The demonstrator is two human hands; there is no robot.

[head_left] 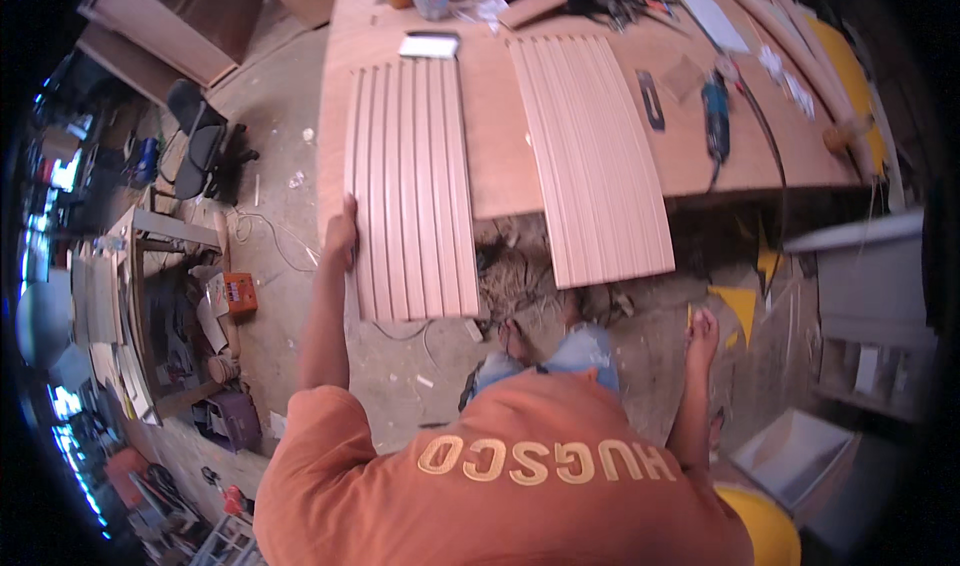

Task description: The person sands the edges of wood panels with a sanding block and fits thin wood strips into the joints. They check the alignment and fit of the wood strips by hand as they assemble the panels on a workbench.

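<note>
A grooved wooden panel (pixel 412 191) lies on the left of the workbench, its near end jutting past the front edge. My left hand (pixel 343 231) is closed around this panel's left edge; some of the fingers are hidden. To its right, a second grooved wooden panel (pixel 595 161) also overhangs the bench, slightly slanted, with a gap between the two. Off to the right, away from the bench, my right hand (pixel 703 332) pinches a thin yellow pencil-like stick (pixel 690 314) pointing upward.
On the wooden workbench (pixel 505 181) are a teal power tool (pixel 716 116) with a cord, a dark slotted metal plate (pixel 650 99), a white-and-black block (pixel 430 45) and piled hand tools (pixel 630 8). An office chair (pixel 200 141) stands left. Shavings and cables litter the floor.
</note>
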